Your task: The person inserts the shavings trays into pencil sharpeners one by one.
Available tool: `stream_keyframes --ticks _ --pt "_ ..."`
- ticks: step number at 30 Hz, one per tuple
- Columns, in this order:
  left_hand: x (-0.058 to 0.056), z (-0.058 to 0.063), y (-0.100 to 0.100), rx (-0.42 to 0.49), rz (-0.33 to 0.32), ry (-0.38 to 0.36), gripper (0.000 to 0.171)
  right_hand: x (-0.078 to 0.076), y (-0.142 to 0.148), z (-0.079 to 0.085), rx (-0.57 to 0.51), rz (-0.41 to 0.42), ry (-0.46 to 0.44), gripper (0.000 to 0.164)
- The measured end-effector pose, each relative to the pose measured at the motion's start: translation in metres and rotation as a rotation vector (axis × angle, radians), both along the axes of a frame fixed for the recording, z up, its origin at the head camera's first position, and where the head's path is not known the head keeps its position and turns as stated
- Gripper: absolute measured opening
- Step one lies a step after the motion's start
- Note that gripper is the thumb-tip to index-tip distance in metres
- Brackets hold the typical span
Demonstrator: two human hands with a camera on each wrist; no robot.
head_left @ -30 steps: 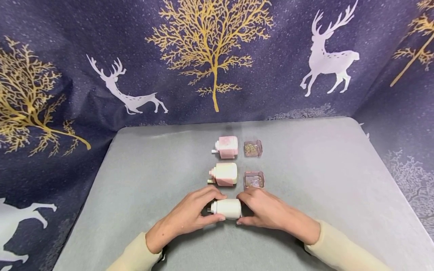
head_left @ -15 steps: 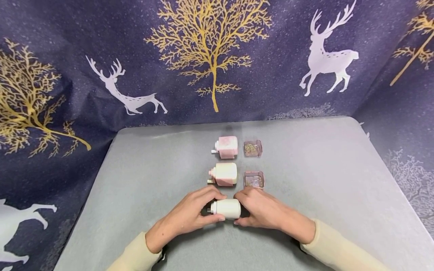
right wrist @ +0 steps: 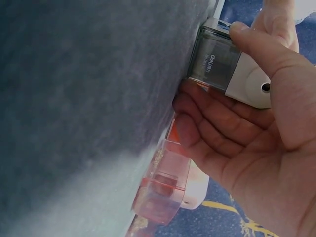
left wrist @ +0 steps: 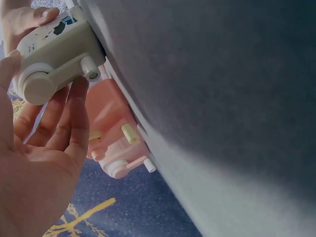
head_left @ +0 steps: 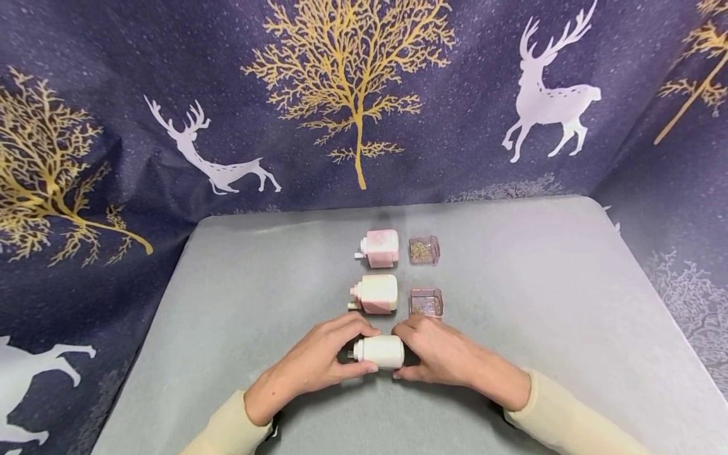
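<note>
A white crank pencil sharpener (head_left: pixel 383 352) lies near the front of the table. My left hand (head_left: pixel 327 357) grips its crank end, thumb on the near side and fingers on the far side. The left wrist view shows the sharpener's crank handle (left wrist: pixel 90 69) and a dark printed picture on its side. My right hand (head_left: pixel 452 354) holds the other end. In the right wrist view, its thumb and fingers lie at opposite edges of the sharpener's clear shavings drawer (right wrist: pixel 215 59), which sits against the white body; the pencil hole shows beside it.
Behind lie a cream-and-pink sharpener (head_left: pixel 379 294) and a pink-and-white sharpener (head_left: pixel 382 248), both with cranks to the left. To their right sit two clear pink drawers, the far drawer (head_left: pixel 435 249) and near drawer (head_left: pixel 426 292), with shavings inside. A patterned cloth (head_left: pixel 455 139) hangs behind the table.
My right hand has shifted slightly left against the white pencil sharpener since a second ago. My left hand and the other sharpeners have stayed in place.
</note>
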State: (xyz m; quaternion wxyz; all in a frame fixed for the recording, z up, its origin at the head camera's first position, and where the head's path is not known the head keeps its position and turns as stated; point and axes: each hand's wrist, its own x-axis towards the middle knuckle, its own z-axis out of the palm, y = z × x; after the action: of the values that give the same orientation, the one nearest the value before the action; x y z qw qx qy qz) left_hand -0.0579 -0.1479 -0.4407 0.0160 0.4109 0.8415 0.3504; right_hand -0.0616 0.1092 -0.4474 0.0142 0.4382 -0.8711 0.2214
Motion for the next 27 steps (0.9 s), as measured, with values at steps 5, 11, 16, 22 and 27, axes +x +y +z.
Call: stream_keyframes --ticks 5,11,16,22,27 --pt "-0.0007 0.0018 -0.0006 -0.012 -0.018 0.016 0.044 0.0005 0.0 0.0002 0.013 0.001 -0.016 0.043" --pt "-0.004 0.0049 -0.0006 -0.027 -0.044 0.027 0.042 0.0003 0.0006 -0.0005 0.015 0.0 -0.01 0.044" --pt "-0.0052 0.0063 -0.001 -0.059 -0.055 0.041 0.042 0.0003 0.0016 -0.0007 0.015 0.006 -0.019 0.044" --pt "-0.0057 0.0076 -0.0013 -0.098 -0.052 0.045 0.042 -0.0002 0.0021 0.0003 0.011 0.012 -0.024 0.045" --pt "-0.0054 0.0094 -0.0019 -0.115 -0.053 0.049 0.043 0.0002 0.0022 0.0005 0.016 0.009 -0.017 0.045"
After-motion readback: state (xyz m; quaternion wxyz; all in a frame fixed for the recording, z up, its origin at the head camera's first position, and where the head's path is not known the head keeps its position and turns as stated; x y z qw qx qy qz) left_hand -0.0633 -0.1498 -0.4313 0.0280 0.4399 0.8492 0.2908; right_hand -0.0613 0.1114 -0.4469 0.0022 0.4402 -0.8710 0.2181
